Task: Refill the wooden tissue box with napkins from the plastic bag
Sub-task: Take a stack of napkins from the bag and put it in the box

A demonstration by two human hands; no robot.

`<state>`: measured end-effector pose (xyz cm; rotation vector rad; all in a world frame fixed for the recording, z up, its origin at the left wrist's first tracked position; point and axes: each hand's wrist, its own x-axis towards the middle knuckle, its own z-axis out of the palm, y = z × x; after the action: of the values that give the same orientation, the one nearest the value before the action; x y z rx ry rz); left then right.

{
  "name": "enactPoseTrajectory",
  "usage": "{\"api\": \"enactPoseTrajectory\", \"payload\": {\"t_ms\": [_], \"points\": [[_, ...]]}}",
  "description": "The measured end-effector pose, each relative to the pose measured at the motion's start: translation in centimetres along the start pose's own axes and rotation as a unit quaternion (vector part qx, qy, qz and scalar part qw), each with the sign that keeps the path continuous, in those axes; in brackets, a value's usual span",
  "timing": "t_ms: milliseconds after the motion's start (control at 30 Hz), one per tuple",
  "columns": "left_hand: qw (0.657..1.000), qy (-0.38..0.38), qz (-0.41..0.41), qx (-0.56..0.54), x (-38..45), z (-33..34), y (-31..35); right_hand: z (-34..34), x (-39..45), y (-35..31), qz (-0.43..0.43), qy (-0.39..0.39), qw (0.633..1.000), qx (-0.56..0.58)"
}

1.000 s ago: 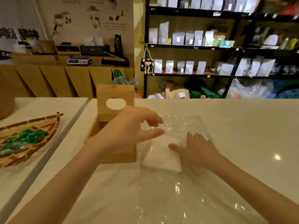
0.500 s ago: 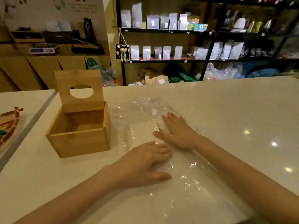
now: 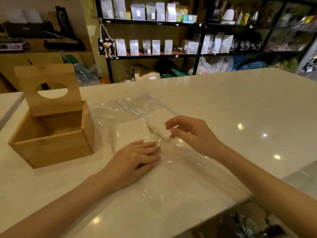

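The wooden tissue box point(image 3: 51, 146) stands open and empty on the white counter at the left, its lid point(image 3: 49, 90) with a round hole tipped upright. To its right lies a clear plastic bag point(image 3: 130, 107) with two white napkin stacks inside: one point(image 3: 131, 133) near the box, another point(image 3: 160, 119) angled beside it. My left hand point(image 3: 135, 158) rests flat on the plastic, fingers together, just below the nearer stack. My right hand point(image 3: 190, 133) hovers over the angled stack, fingertips pinching at the plastic by its corner.
The white counter point(image 3: 223, 107) stretches right and back, with its front corner near my right forearm. A second counter edge point(image 3: 10, 100) lies left of the box. Dark shelves point(image 3: 154, 54) with white pouches stand behind.
My right hand lifted from lying flat on the bag and now pinches at the plastic. The napkins now show as two stacks. My left hand stays flat on the bag; the camera shifted.
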<state>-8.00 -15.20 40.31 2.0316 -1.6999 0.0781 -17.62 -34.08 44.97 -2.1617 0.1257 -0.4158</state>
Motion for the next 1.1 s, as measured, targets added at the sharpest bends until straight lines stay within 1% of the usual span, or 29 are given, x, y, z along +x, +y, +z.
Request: {"api": "enactPoseTrajectory", "payload": {"t_ms": [67,133,200,267,300,367,433,500,533,600,633,700,733,800,833,867,900,967,1000,1033,1100], "points": [[0.998,0.032,-0.017,-0.052,0.1,-0.1,0.1,-0.5,-1.7,-0.5,-0.003,-0.001,0.999,0.041],[0.992,0.069,-0.036,-0.102,0.2,-0.3,0.3,-1.1,-3.3,-0.9,-0.012,-0.019,0.997,0.077],[0.975,0.103,-0.081,-0.178,0.5,-0.9,0.4,-1.2,-4.8,-1.1,-0.018,-0.053,0.997,0.058],[0.953,0.123,-0.118,-0.249,0.9,-1.7,0.6,-0.8,-5.8,-1.0,-0.047,-0.077,0.995,-0.047],[0.948,0.128,-0.122,-0.265,1.0,-2.1,0.8,-0.4,-6.0,-0.6,-0.075,-0.092,0.986,-0.115],[0.951,0.129,-0.105,-0.262,1.1,-2.8,0.8,0.8,-5.7,0.0,-0.126,-0.127,0.958,-0.225],[0.954,0.122,-0.104,-0.255,1.0,-3.3,0.7,2.1,-4.9,0.5,-0.158,-0.156,0.932,-0.286],[0.942,0.132,-0.133,-0.277,1.0,-3.8,0.3,3.5,-3.8,0.6,-0.173,-0.167,0.914,-0.326],[0.937,0.148,-0.154,-0.278,1.0,-3.8,-0.1,4.2,-3.3,0.6,-0.181,-0.167,0.905,-0.348],[0.935,0.173,-0.216,-0.224,1.1,-3.4,-1.0,5.5,-2.3,0.7,-0.193,-0.159,0.888,-0.387],[0.931,0.173,-0.254,-0.198,1.1,-3.1,-1.5,6.1,-1.8,0.6,-0.193,-0.155,0.884,-0.395],[0.925,0.157,-0.313,-0.146,0.9,-2.4,-2.9,7.0,-1.1,0.1,-0.193,-0.157,0.882,-0.400],[0.927,0.127,-0.331,-0.121,0.6,-2.0,-3.7,7.5,-0.7,-0.2,-0.194,-0.161,0.881,-0.400],[0.934,0.047,-0.349,-0.056,0.2,-1.3,-4.9,8.3,-0.5,-0.8,-0.181,-0.169,0.886,-0.392],[0.934,0.030,-0.355,-0.041,0.2,-1.1,-5.2,8.6,-0.6,-1.0,-0.171,-0.172,0.889,-0.389],[0.929,0.023,-0.366,-0.048,0.4,-1.1,-5.1,8.8,-0.6,-1.2,-0.162,-0.176,0.890,-0.389],[0.921,0.039,-0.379,-0.087,0.5,-1.2,-4.7,8.9,-0.7,-1.2,-0.153,-0.179,0.890,-0.390],[0.922,0.079,-0.359,-0.119,0.7,-1.4,-4.0,8.9,-0.9,-1.2,-0.136,-0.187,0.889,-0.396],[0.925,0.076,-0.352,-0.122,0.8,-1.5,-3.9,8.7,-1.1,-1.2,-0.128,-0.193,0.887,-0.400],[0.929,0.058,-0.350,-0.108,0.9,-1.5,-4.2,8.5,-1.3,-1.2,-0.123,-0.197,0.887,-0.400],[0.932,0.029,-0.355,-0.062,1.0,-1.3,-4.9,7.8,-2.0,-1.0,-0.126,-0.194,0.894,-0.385]]}}
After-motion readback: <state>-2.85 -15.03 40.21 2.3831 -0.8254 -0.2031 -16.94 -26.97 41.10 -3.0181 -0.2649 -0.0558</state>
